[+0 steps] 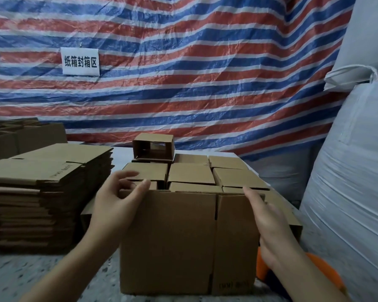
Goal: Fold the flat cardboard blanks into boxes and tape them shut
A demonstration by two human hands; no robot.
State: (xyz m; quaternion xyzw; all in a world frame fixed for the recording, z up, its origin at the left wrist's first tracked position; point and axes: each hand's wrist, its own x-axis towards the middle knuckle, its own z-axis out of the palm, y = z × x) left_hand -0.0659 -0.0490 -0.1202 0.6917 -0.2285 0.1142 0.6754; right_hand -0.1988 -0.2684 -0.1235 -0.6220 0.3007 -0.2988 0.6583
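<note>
A tall stack of flat blanks [46,192] sat on the bench [42,275] to my left. In front of me stood the box [172,240] I was folding, my left hand [116,205] curled over its upper left edge, my right hand [271,223] flat and open against its right side. Behind it sat smaller finished boxes [192,173], one open-ended box [153,147] on top.
</note>
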